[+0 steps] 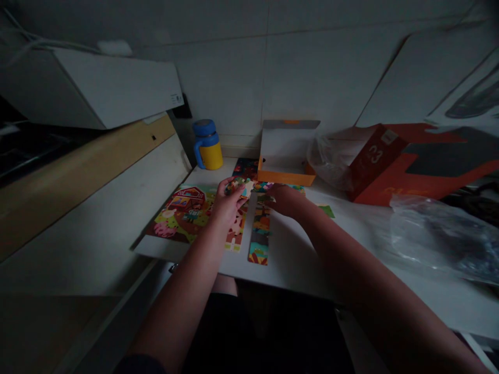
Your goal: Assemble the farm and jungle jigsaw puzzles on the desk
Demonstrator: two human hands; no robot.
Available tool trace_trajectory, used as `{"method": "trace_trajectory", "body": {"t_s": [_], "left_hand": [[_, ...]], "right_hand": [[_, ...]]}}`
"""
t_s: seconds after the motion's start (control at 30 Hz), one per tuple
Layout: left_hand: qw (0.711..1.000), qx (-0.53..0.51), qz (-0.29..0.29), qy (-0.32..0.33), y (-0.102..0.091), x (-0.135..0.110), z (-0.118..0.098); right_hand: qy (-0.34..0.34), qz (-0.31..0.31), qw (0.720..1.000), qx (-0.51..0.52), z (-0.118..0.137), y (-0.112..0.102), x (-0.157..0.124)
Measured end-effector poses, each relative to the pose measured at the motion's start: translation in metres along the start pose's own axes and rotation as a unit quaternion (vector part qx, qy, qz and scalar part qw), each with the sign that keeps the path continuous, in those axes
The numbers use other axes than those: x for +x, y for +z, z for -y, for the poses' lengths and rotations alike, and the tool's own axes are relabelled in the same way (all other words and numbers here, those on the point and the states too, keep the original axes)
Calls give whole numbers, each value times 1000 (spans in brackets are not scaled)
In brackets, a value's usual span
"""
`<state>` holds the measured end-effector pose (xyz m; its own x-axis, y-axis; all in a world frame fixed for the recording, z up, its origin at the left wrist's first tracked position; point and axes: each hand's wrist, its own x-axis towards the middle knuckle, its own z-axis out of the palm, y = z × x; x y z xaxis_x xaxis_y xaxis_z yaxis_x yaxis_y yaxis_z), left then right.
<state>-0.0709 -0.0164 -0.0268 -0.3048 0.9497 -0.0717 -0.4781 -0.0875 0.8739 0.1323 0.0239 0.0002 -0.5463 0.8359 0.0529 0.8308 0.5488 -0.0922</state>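
Two bare forearms are seen reaching forward from the bottom edge over a white table [288, 265]. A small puzzle piece [245, 188] is pinched in the fingers of the left hand [227, 201], at the upper right corner of a half-built farm puzzle [183, 213]. The right hand [286, 200] is laid knuckles up just beside a strip of joined pieces [260, 234]; whether anything is gripped cannot be told. A piece seems to be in fitting, so careful lining-up of edges is called for. An orange box [286, 156] and a mug [208, 146] stand close behind, and a plastic bag [440, 234] lies at the right. Bare table is left towards the front edge.
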Motion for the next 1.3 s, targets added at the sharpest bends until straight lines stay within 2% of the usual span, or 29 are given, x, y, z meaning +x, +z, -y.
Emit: {"method": "trace_trajectory", "body": {"t_s": [0.2, 0.43, 0.57, 0.77, 0.97, 1.1, 1.3], "left_hand": [[1000, -11, -1, -7, -1, 4, 3], [1000, 3, 12, -11, 1, 3, 4], [1000, 7, 10, -11, 1, 0, 3], [1000, 17, 5, -8, 2, -3, 0], [1000, 21, 2, -6, 1, -1, 2], [1000, 20, 9, 3, -1, 1, 4], [1000, 22, 8, -1, 0, 0, 3]], "right_hand": [[-37, 1, 999, 4, -9, 8, -5], [7, 2, 1000, 25, -6, 6, -11], [8, -1, 999, 46, -10, 14, -8], [2, -49, 989, 140, -26, 32, -2], [47, -74, 961, 261, -27, 33, 2], [43, -74, 945, 316, -22, 31, 1], [24, -71, 951, 299, -20, 31, 0]]}}
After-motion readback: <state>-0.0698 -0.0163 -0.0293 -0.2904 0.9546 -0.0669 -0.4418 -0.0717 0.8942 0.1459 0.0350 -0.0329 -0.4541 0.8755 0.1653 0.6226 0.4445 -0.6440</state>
